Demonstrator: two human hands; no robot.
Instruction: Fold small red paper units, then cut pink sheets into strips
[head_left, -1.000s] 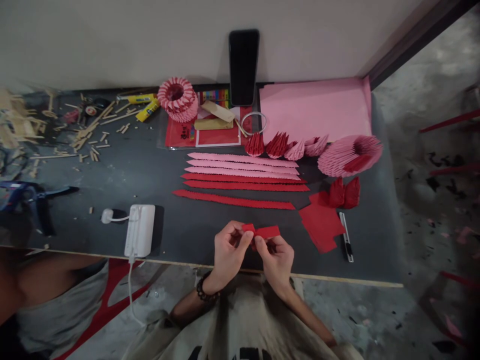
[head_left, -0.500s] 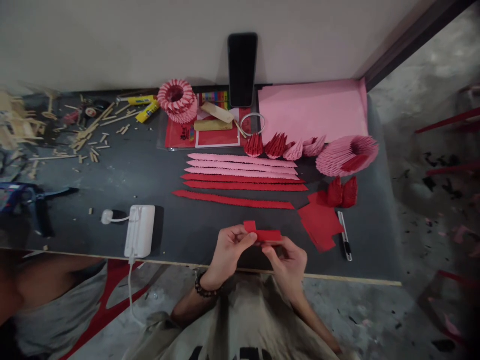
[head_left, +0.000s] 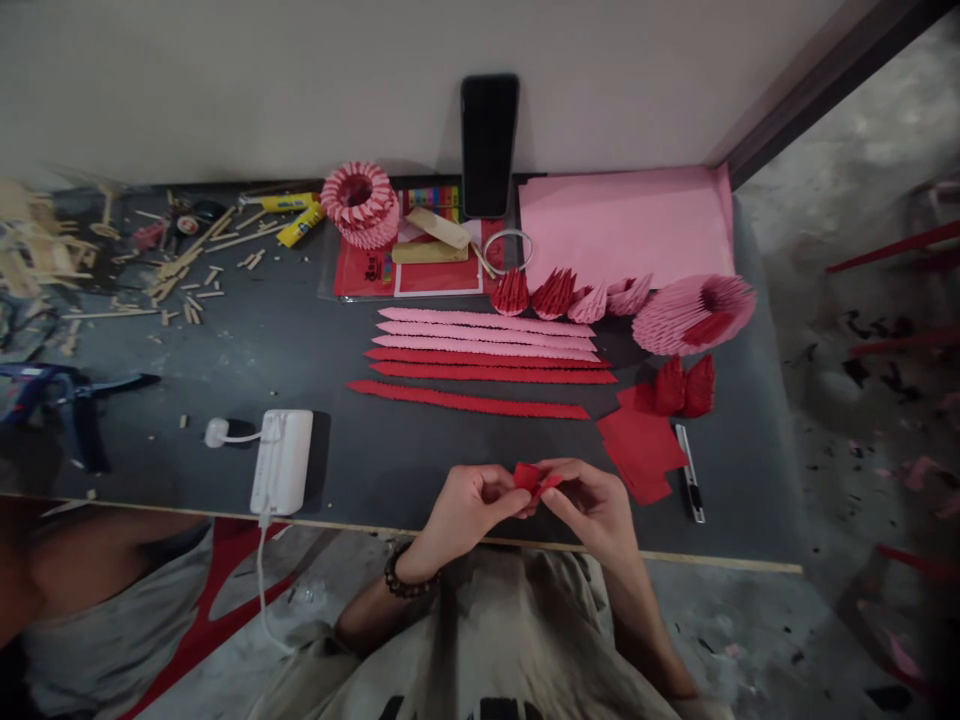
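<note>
Between my hands, over the table's front edge, is a small folded piece of red paper [head_left: 527, 477]. My left hand [head_left: 472, 505] pinches its left side, and my right hand [head_left: 592, 505] pinches the right side; fingers cover part of it. Just beyond lies a row of long folded paper strips, red ones [head_left: 469, 400] nearer and pink ones [head_left: 487, 328] farther away. To the right of my right hand sit a stack of flat red paper pieces [head_left: 643, 448] and a utility knife [head_left: 690, 475]. Two red folded-paper clusters [head_left: 685, 385] stand behind the stack.
A white power bank [head_left: 281, 462] with a cable lies left. Farther left are a blue glue gun [head_left: 71, 400] and scattered wooden sticks [head_left: 187, 260]. At the back are a phone [head_left: 489, 145], pink paper sheets [head_left: 622, 225] and a pink-red paper vase [head_left: 360, 205]. Another person's leg [head_left: 97, 560] shows lower left.
The red paper, held flat and lengthwise before, is now bent into a smaller angled fold. My hands have come closer together and slightly nearer my body.
</note>
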